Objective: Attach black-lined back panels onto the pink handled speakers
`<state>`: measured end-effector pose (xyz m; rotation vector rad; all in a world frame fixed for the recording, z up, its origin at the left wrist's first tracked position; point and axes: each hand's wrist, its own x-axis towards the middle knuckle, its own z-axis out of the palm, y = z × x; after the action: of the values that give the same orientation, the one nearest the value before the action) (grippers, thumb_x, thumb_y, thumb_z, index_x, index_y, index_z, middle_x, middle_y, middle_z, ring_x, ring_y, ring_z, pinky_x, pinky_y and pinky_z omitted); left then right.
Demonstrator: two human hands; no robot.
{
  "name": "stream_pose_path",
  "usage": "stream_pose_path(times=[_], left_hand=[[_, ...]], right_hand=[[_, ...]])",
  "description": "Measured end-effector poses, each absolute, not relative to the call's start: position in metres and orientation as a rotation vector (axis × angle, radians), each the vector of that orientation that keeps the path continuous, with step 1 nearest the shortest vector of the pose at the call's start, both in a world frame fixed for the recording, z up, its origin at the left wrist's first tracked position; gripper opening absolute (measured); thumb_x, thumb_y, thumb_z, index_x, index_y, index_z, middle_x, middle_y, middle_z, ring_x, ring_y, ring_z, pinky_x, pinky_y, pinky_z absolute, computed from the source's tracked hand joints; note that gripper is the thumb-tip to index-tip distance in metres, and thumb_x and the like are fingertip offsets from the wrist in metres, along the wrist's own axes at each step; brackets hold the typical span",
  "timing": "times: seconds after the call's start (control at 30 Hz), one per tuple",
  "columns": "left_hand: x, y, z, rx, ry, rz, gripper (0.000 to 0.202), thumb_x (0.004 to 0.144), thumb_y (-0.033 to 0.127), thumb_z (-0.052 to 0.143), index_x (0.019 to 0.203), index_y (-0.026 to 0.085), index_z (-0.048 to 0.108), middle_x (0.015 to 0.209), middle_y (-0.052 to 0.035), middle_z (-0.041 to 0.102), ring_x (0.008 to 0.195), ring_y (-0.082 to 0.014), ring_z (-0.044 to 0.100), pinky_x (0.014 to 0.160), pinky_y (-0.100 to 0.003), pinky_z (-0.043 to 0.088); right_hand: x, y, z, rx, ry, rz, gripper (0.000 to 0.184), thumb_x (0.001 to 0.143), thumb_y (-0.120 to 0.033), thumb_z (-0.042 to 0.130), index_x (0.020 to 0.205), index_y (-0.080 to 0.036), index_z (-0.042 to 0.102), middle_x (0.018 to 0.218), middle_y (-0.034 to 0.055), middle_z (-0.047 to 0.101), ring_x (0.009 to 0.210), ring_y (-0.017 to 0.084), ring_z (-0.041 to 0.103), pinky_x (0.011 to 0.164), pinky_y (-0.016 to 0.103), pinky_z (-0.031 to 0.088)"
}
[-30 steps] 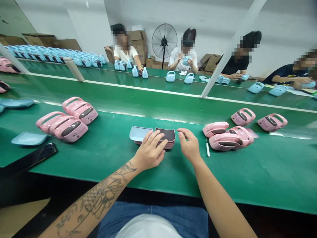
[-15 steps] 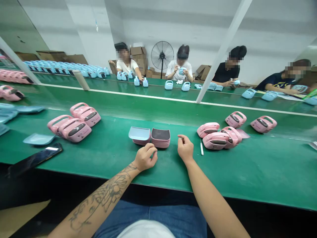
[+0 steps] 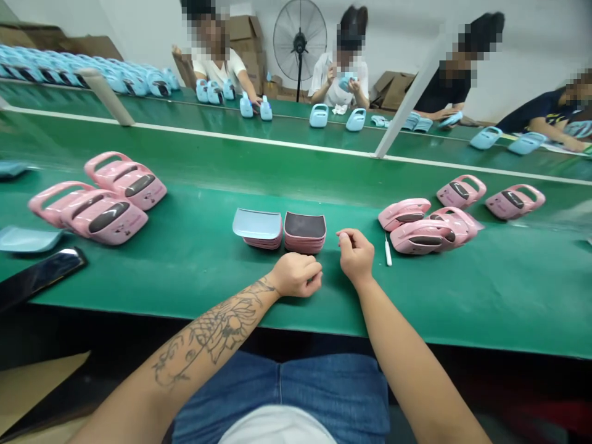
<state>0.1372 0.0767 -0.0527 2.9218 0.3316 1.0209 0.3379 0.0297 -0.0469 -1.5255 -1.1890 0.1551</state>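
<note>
My left hand [image 3: 298, 275] is curled into a loose fist on the green table, just in front of the right stack of curved panels. Farther right, my right hand [image 3: 357, 254] also has its fingers folded in, thumb and index fingertip close together. Neither hand shows anything held. The right stack [image 3: 305, 244] has pink edges and a dark grey top. Beside it stands a pink-edged stack [image 3: 262, 242] with a light blue curved panel [image 3: 257, 223] on top. A slim white-handled tool [image 3: 388, 253] lies right of my right hand.
Pink handled housings [image 3: 108, 217] stand at the left, and more pink housings [image 3: 419, 239] at the right. A phone [image 3: 44, 277] lies near the front left edge by a blue panel [image 3: 28, 239]. Beyond a white rail [image 3: 231, 132], several co-workers handle light blue housings.
The view has tilted down and come closer. My left hand has shifted right along the front of the panel stacks. My right hand keeps nearly the same place and its curled shape.
</note>
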Motion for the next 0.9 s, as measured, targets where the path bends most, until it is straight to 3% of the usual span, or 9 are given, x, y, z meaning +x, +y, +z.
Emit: stream_pose_path(times=[0.2,0.43,0.7,0.8,0.9], left_hand=[[0.141,0.073,-0.052,2.947,0.381,0.785,0.026,0.096,0.032,0.053,0.075,0.021,0.063,0.066,-0.0032,0.062,0.059,-0.0176,0.060,0.052,-0.033,0.038],[0.142,0.070,-0.053,2.895,0.512,0.574,0.019,0.093,0.033,0.064,0.083,0.018,0.069,0.081,-0.0082,0.069,0.072,-0.0229,0.069,0.056,-0.035,0.044],[0.144,0.069,-0.051,2.861,0.597,0.452,0.021,0.098,0.032,0.060,0.088,0.017,0.070,0.087,-0.0086,0.070,0.081,-0.0239,0.071,0.063,-0.036,0.049],[0.144,0.069,-0.050,2.836,0.613,0.444,0.019,0.098,0.031,0.060,0.087,0.017,0.069,0.086,-0.0078,0.070,0.081,-0.0234,0.070,0.064,-0.036,0.049],[0.144,0.069,-0.048,2.803,0.622,0.445,0.018,0.097,0.030,0.061,0.087,0.018,0.069,0.086,-0.0072,0.070,0.081,-0.0228,0.070,0.064,-0.035,0.050]], right_hand=[[0.332,0.027,-0.043,-1.528,-1.284,0.150,0.030,0.098,-0.040,0.057,0.083,-0.021,0.074,0.069,0.0011,0.071,0.061,0.018,0.063,0.062,0.031,0.049],[0.328,0.030,-0.045,-1.555,-1.369,0.153,0.029,0.099,-0.040,0.058,0.083,-0.022,0.073,0.069,0.0010,0.071,0.062,0.019,0.064,0.061,0.031,0.048],[0.326,0.025,-0.039,-1.539,-1.415,0.133,0.025,0.097,-0.036,0.058,0.080,-0.023,0.071,0.066,0.0001,0.068,0.058,0.018,0.060,0.059,0.032,0.045],[0.326,0.022,-0.036,-1.529,-1.454,0.129,0.027,0.096,-0.035,0.057,0.074,-0.023,0.067,0.064,-0.0004,0.065,0.058,0.017,0.058,0.060,0.032,0.044],[0.327,0.018,-0.033,-1.519,-1.499,0.143,0.037,0.096,-0.037,0.057,0.061,-0.024,0.053,0.055,-0.0029,0.051,0.052,0.015,0.047,0.055,0.031,0.037]])
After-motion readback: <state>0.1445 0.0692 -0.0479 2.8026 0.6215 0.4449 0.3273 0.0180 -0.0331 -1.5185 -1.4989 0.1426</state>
